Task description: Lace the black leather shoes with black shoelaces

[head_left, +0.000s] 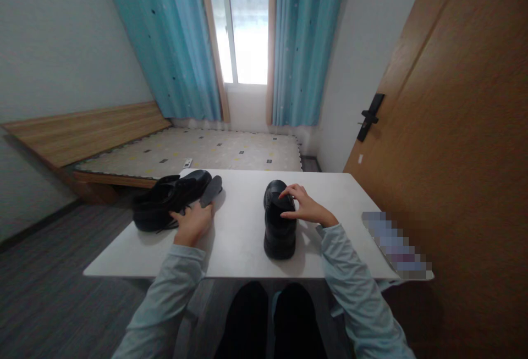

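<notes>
One shoe (280,238) beneath right fingers (290,189)

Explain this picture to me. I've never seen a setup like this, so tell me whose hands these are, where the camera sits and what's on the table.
There is no machine here: a person works with two bare hands. The single picture comes from a camera worn on that person's head, looking forward and down.

On the white table are two black shoes, the left one and the right one. A blurred-out item lies at the table's right edge.

The left hand, beside the left shoe, appears to hold a grey, insole-like piece. The right hand is at the opening of the right shoe; whether it grips anything is hard to tell.
</notes>
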`<state>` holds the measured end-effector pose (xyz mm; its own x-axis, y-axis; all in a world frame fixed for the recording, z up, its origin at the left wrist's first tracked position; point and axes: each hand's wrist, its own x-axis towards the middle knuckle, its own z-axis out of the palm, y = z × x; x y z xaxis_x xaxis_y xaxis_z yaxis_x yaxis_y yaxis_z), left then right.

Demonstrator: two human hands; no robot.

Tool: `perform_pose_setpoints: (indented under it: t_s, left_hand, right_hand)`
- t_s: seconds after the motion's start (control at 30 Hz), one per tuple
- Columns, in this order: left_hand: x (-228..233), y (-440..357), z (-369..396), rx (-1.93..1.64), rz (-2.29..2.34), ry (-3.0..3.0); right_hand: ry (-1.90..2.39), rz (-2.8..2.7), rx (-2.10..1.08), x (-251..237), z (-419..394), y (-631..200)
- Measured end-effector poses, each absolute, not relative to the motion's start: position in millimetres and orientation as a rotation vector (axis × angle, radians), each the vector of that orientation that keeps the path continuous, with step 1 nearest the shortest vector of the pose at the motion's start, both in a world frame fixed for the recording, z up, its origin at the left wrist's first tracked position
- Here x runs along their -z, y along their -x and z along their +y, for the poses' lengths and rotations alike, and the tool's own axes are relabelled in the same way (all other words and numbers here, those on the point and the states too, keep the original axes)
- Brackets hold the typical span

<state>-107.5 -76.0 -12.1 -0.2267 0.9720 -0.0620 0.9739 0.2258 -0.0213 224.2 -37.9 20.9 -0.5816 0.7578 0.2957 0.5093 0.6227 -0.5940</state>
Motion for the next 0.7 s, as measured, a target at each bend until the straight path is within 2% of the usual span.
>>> perform_pose_setpoints:
  t_s: [0.2,0.33,0.4,0.47,0.57,0.7]
  left_hand:
    - [1.5,94.2,-85.2,0.081,2.404,-1.974]
    - [-18.4,65.0,-99.6,-0.159,2.307,-2.326]
    - [-32.1,43.8,-109.3,-0.42,2.091,-2.561]
    - [-43.4,21.1,-120.8,-0.571,1.686,-2.716]
    - [-48.5,-10.9,-138.9,-0.554,1.354,-2.761]
    - [-35.0,-43.5,-154.9,-0.466,1.476,-2.76]
  right_hand:
    - [0.985,-2.318,-0.606,-20.1,-36.9,-224.9]
    - [0.983,-2.317,-0.596,-19.9,-37.0,-222.7]
    - [0.983,-2.315,-0.585,-19.5,-36.6,-220.9]
    - [0.975,-2.31,-0.568,-18.5,-35.7,-219.2]
    - [0.967,-2.279,-0.569,-16.4,-34.0,-217.0]
    - [0.965,-2.189,-0.604,-13.7,-31.5,-213.8]
